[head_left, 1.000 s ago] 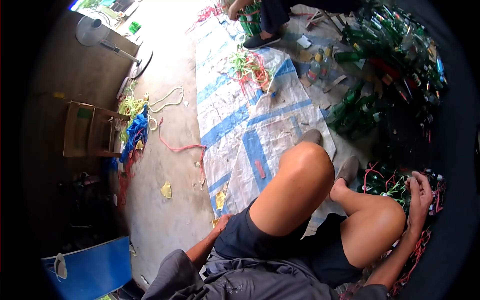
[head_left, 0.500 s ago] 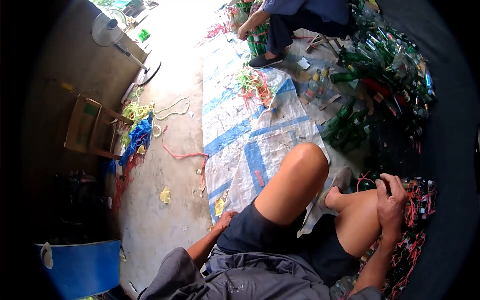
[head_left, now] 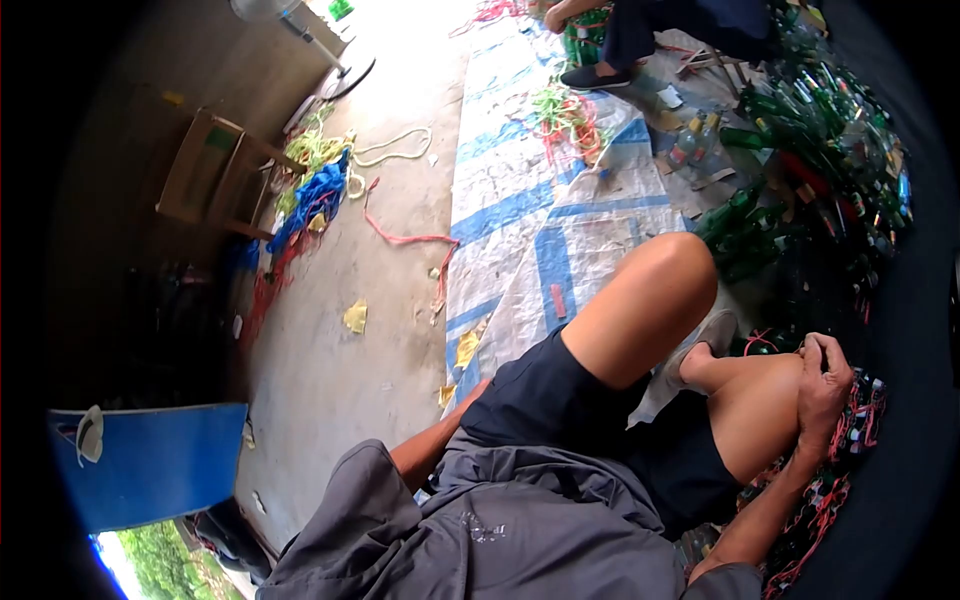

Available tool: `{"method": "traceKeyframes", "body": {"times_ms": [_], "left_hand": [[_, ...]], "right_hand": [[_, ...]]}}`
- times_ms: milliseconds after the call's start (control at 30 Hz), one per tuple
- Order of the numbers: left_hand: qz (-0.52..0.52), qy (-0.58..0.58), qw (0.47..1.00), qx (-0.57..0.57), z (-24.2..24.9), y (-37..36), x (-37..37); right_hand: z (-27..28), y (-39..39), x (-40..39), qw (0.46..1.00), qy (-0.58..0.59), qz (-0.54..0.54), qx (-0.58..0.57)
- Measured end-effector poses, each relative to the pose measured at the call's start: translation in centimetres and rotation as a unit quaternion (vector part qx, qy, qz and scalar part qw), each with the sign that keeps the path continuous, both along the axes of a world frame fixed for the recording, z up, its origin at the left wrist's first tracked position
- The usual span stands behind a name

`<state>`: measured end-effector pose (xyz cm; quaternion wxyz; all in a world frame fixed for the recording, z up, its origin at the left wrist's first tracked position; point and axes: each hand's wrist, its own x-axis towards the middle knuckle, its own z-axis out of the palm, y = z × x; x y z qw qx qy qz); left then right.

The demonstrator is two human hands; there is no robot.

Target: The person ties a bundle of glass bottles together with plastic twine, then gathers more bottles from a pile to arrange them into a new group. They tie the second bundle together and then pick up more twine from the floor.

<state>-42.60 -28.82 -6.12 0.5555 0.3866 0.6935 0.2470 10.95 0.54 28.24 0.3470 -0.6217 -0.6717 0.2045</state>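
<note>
My right hand (head_left: 825, 390) rests loosely bent on the outer side of my right knee, its thumb apart from the fingers and nothing visible in its grasp. Beside it lie green bottles and a netted bundle with red string (head_left: 862, 415). My left forearm (head_left: 435, 440) runs down behind the thigh of my dark shorts, which hides the left hand. Past my raised left knee (head_left: 680, 270) spreads a white and blue woven sheet (head_left: 500, 270).
A co-worker's shoe (head_left: 595, 77) and dark trousers show at the top. Green bottles (head_left: 740, 235) lie at the right, with a large heap behind. Tangled string (head_left: 565, 120), a wooden chair (head_left: 200, 170), a fan (head_left: 330, 60) and a blue panel (head_left: 160, 465) are around.
The view has shifted, so the scene sits lower-left parts higher and further right. My left hand, partly visible before, is now hidden behind my thigh. My right hand stays at the knee.
</note>
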Motion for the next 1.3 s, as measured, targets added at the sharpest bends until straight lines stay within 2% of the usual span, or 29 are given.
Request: {"method": "traceKeyframes", "body": {"times_ms": [533, 700, 1133, 1300], "left_hand": [[0.043, -0.020, 0.999, 0.018, -1.5, -3.2, 0.7], [0.053, -0.017, 0.998, 0.023, -2.3, -4.0, 0.0], [0.028, 0.025, 0.999, 0.033, -5.6, -5.1, -2.2], [0.033, 0.047, 0.998, -0.011, -5.4, -4.8, -2.1]], "right_hand": [[-1.5, 0.8, 2.0, 0.999, -0.035, -0.007, 0.003], [-1.5, 0.7, 2.2, 1.000, -0.014, -0.012, -0.012], [-1.6, 1.0, 2.1, 0.999, -0.032, 0.003, 0.003], [-1.1, 0.9, 1.3, 0.999, -0.030, -0.003, -0.010]]}}
